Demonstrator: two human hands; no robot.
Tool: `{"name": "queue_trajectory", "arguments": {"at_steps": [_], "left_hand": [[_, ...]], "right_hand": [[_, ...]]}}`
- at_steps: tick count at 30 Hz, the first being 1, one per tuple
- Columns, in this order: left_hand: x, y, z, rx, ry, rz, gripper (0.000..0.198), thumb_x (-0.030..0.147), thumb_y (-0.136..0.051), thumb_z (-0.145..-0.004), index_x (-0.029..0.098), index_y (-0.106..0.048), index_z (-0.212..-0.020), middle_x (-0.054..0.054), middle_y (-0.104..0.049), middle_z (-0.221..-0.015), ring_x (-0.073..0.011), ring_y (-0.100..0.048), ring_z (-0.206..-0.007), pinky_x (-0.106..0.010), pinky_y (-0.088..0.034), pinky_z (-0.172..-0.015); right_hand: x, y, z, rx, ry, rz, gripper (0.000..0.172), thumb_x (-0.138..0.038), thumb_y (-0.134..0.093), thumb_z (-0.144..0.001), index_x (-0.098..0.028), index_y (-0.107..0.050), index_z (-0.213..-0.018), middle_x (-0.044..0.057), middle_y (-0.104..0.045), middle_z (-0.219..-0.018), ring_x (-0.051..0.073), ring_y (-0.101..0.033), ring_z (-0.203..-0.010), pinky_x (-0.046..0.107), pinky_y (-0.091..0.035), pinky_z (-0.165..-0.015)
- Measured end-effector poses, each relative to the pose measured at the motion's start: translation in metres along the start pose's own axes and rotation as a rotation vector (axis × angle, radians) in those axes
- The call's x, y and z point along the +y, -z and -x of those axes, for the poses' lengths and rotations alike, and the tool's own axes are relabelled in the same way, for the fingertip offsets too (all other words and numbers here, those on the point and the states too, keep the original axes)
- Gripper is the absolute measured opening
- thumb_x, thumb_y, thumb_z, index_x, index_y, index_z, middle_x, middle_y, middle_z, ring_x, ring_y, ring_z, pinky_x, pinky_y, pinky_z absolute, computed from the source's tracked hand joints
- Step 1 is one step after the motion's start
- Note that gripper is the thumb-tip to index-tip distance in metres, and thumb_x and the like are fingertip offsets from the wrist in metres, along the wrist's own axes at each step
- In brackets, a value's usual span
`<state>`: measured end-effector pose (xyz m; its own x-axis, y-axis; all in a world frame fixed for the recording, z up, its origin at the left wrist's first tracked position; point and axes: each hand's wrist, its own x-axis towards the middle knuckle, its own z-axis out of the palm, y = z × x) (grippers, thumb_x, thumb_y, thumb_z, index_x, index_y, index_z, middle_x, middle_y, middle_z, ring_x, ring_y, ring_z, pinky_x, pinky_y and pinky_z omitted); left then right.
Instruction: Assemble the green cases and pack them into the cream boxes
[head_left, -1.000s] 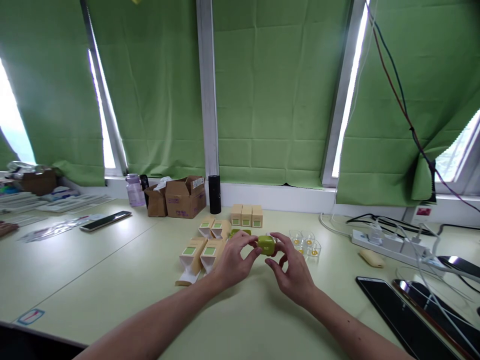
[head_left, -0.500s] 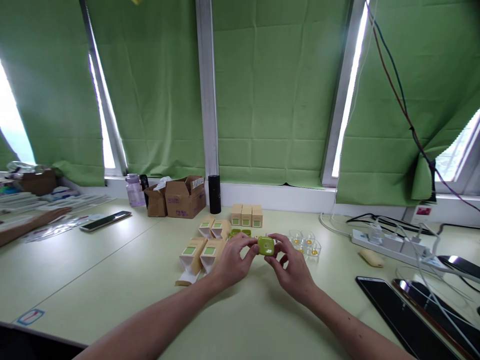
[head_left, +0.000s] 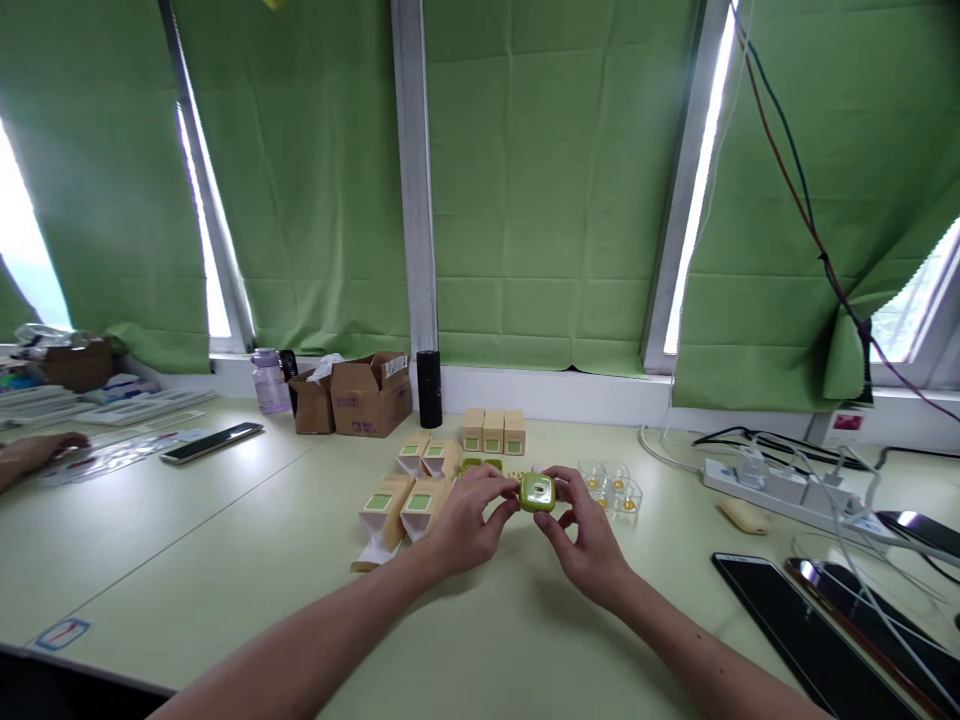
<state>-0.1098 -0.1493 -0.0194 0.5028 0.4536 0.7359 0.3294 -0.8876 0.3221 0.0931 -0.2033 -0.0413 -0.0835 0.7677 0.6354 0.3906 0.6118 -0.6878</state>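
Between my two hands is a small, shiny green rounded-square case [head_left: 537,492] with a small mark in its middle, held above the table. My left hand [head_left: 470,520] pinches its left edge between thumb and forefinger. On the other side, my right hand [head_left: 585,535] grips it with the thumb below and the fingers along the right edge. Open cardboard boxes with green labels [head_left: 385,503] stand left of my left hand. Partly hidden behind that hand lies another green piece [head_left: 480,464]. Clear cups with yellow centres [head_left: 617,485] sit just beyond my right hand.
Three closed small boxes [head_left: 493,432] stand at the back. Farther left are a brown carton [head_left: 371,395], a black cylinder [head_left: 429,390] and a phone [head_left: 211,442]. A power strip [head_left: 795,495] with cables and a tablet [head_left: 806,630] lie right. Another person's hand [head_left: 45,450] rests far left.
The green case has shifted slightly right and tilted, and its top catches more light. At far left the other person's hand has drawn back to the left.
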Motion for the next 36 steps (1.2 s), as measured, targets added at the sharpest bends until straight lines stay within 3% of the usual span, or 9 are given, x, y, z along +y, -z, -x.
{"name": "queue_trajectory", "arguments": {"at_steps": [10,17,22,26,31,36], "left_hand": [[-0.004,-0.001,-0.002,0.035,-0.104,-0.073,0.016,0.020,-0.059,-0.099,0.020,-0.074,-0.098,-0.007,-0.072,-0.085,-0.0224,-0.064,-0.087,-0.036,-0.052,-0.075],[-0.003,0.000,-0.001,0.066,-0.160,-0.197,0.008,0.018,-0.064,-0.095,0.021,-0.069,-0.102,-0.008,-0.072,-0.092,-0.0265,-0.064,-0.102,-0.044,-0.056,-0.087],[-0.003,-0.001,0.003,0.068,-0.156,-0.232,0.032,0.015,-0.069,-0.091,0.024,-0.058,-0.120,-0.011,-0.069,-0.111,-0.0313,-0.054,-0.125,-0.051,-0.055,-0.096],[0.002,0.000,0.003,0.079,-0.241,-0.255,0.049,0.014,-0.066,-0.092,0.025,-0.048,-0.136,-0.011,-0.067,-0.122,-0.0325,-0.048,-0.128,-0.055,-0.051,-0.103],[0.012,0.003,0.000,0.060,-0.282,-0.316,0.051,0.014,-0.064,-0.094,0.026,-0.048,-0.140,-0.014,-0.058,-0.134,-0.0320,-0.047,-0.129,-0.055,-0.048,-0.107],[0.014,0.000,-0.001,0.042,-0.289,-0.308,0.046,0.013,-0.062,-0.095,0.027,-0.052,-0.138,-0.013,-0.059,-0.129,-0.0298,-0.050,-0.126,-0.051,-0.050,-0.106]], "right_hand": [[0.001,0.000,0.001,-0.011,0.014,-0.010,0.035,-0.039,-0.056,-0.100,-0.027,-0.043,-0.131,0.010,-0.070,-0.117,0.024,-0.071,-0.103,0.029,-0.058,-0.066],[-0.001,0.000,0.002,-0.001,0.023,0.016,0.034,-0.042,-0.055,-0.100,-0.027,-0.046,-0.130,0.010,-0.070,-0.120,0.023,-0.072,-0.096,0.029,-0.060,-0.065],[-0.001,0.000,0.002,-0.014,0.030,0.030,0.031,-0.043,-0.053,-0.102,-0.026,-0.048,-0.127,0.009,-0.070,-0.115,0.022,-0.071,-0.092,0.029,-0.060,-0.064],[0.002,-0.002,0.002,-0.014,0.046,0.045,0.031,-0.042,-0.053,-0.101,-0.027,-0.049,-0.127,0.007,-0.070,-0.110,0.021,-0.071,-0.089,0.030,-0.059,-0.064],[0.004,-0.003,0.001,-0.033,0.030,0.051,0.031,-0.042,-0.054,-0.101,-0.026,-0.050,-0.127,0.007,-0.070,-0.106,0.021,-0.070,-0.086,0.029,-0.058,-0.061],[0.006,-0.004,0.001,-0.063,-0.017,0.041,0.031,-0.044,-0.056,-0.101,-0.027,-0.051,-0.126,0.008,-0.071,-0.112,0.023,-0.072,-0.092,0.031,-0.057,-0.062]]}}
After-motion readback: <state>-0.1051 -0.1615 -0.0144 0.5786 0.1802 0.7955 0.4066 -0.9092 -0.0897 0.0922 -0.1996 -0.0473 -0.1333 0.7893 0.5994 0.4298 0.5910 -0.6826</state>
